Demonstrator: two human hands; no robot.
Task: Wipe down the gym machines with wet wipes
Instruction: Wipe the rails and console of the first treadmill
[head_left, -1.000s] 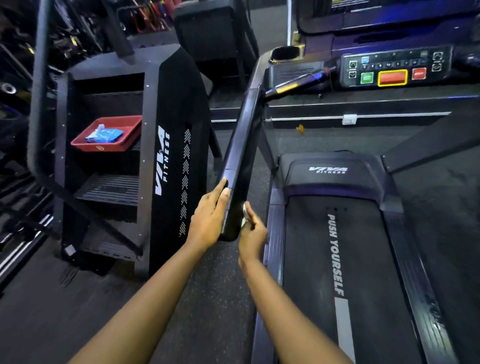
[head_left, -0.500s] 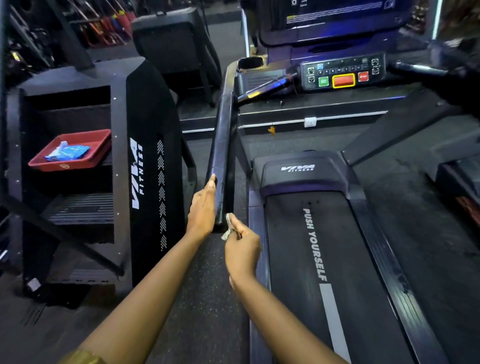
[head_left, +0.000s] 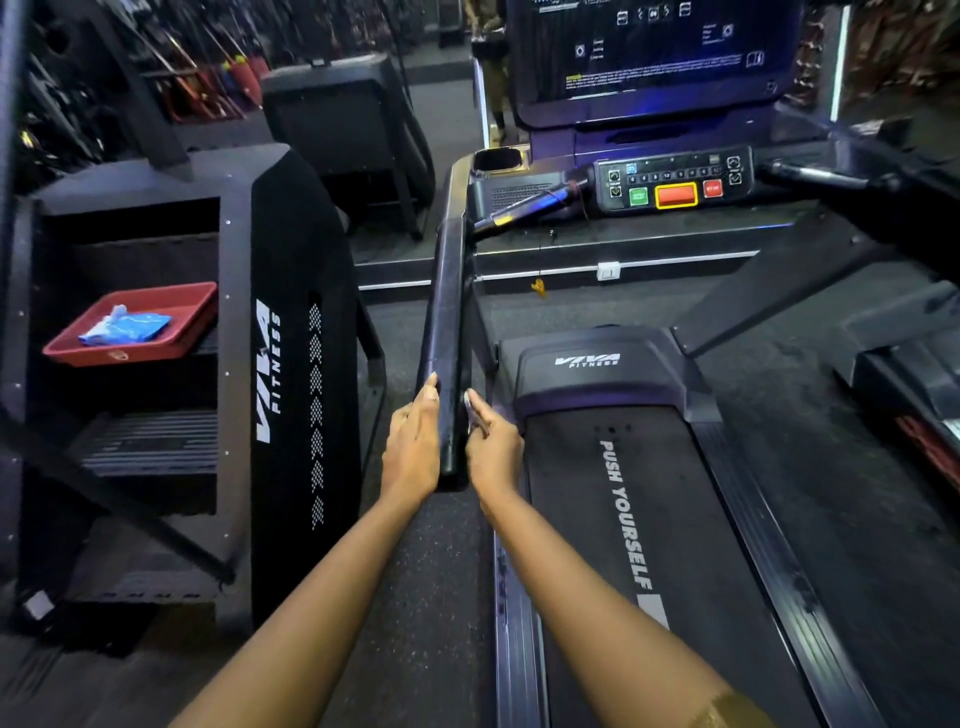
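Note:
A black treadmill (head_left: 613, 467) runs ahead of me, its left handrail (head_left: 448, 312) reaching toward me. My left hand (head_left: 413, 452) lies flat with straight fingers against the rail's left side near its end. On the rail's right side, my right hand (head_left: 491, 449) pinches a small white wet wipe (head_left: 469, 404) and presses it to the rail. Most of the wipe is hidden by the fingers. The console with coloured buttons (head_left: 674, 182) is at the far end.
A black stair-climber machine (head_left: 280, 364) stands to the left. On one of its steps sits a red tray (head_left: 171, 306) with a blue wipes packet (head_left: 127, 326). Another machine (head_left: 904, 364) edges in at the right. Dark rubber floor (head_left: 415, 597) lies between the machines.
The view has shifted so the treadmill sits more central. Both hands stay at the rail's near end; the right hand with the wipe has moved up against the rail's right side.

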